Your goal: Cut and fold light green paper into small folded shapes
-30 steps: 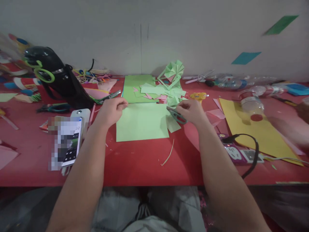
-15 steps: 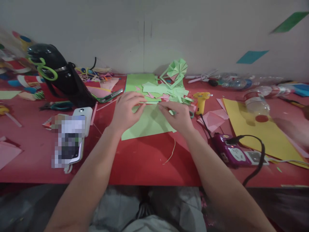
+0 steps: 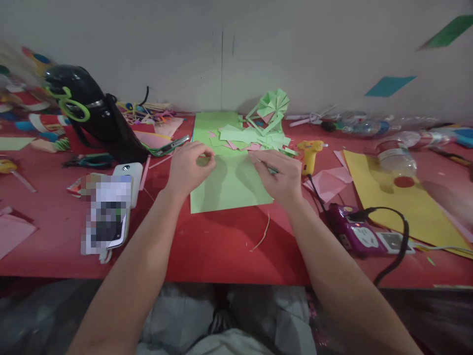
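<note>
A light green sheet of paper lies on the red table in front of me. My left hand pinches thumb and forefinger together at its far left corner. At the far right corner, the fingertips of my right hand are closed on the edge. Something thin and dark shows between my right thumb and palm; I cannot make out what it is. Just beyond the hands are green paper scraps, with some pink bits among them. A folded green paper fan shape stands behind.
To the left are a black bottle, pliers and a phone. A yellow glue gun, pink paper, a purple power strip, a yellow sheet and a plastic bottle lie to the right.
My hands have moved slightly apart, and the left fingers have closed into a pinch. The narrow raised edge seen between them now lies flatter, and the sheet has shifted a little right.
</note>
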`<state>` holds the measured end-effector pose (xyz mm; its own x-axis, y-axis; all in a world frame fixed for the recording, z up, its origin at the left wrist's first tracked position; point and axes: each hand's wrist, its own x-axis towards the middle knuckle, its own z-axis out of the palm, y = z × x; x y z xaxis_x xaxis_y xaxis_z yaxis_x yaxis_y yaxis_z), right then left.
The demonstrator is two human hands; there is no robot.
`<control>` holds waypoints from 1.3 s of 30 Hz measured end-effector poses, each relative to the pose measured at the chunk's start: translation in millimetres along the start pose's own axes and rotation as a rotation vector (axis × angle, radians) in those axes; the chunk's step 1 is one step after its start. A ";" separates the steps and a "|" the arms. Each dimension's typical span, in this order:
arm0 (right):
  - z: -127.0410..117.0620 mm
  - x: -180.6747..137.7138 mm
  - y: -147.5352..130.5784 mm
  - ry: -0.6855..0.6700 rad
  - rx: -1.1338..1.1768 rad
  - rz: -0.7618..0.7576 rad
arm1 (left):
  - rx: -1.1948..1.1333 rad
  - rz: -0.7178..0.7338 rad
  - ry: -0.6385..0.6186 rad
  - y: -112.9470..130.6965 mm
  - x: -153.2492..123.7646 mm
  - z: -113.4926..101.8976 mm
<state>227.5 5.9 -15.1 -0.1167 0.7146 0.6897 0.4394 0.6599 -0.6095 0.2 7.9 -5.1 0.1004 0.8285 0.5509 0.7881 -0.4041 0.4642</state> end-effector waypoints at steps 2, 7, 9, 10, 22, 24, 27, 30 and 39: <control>-4.5 2.0 -0.7 0.043 0.001 0.009 | 0.019 -0.041 0.017 -6.7 1.6 -2.6; -18.0 6.2 -4.5 0.107 -0.019 0.007 | 0.125 -0.180 0.052 -23.4 1.9 -11.4; -24.6 8.3 -6.2 0.163 -0.031 0.029 | 0.154 -0.245 0.075 -32.1 1.3 -14.0; -27.8 9.6 -6.7 0.219 -0.029 0.045 | 0.158 -0.286 0.097 -36.4 1.4 -14.5; -13.4 16.2 26.6 0.589 0.386 0.463 | -1.123 -0.611 -0.322 2.3 6.3 -26.5; -7.0 15.0 31.1 0.571 0.446 0.553 | -1.180 -0.528 -0.329 10.8 1.5 -31.7; 1.0 11.9 27.7 0.493 0.520 0.650 | -1.217 -0.502 -0.278 14.7 -2.4 -29.7; 8.3 7.2 17.8 0.425 0.527 0.675 | -1.174 -0.630 -0.201 12.1 -0.8 -20.5; 17.5 -4.9 6.5 0.056 0.276 0.535 | -1.112 -0.750 0.176 3.3 5.9 -4.0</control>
<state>215.3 10.7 -29.2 0.1067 0.9556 0.2748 0.1764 0.2538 -0.9510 1.0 9.8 2.4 -0.2782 0.9597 -0.0394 -0.2950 -0.0464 0.9544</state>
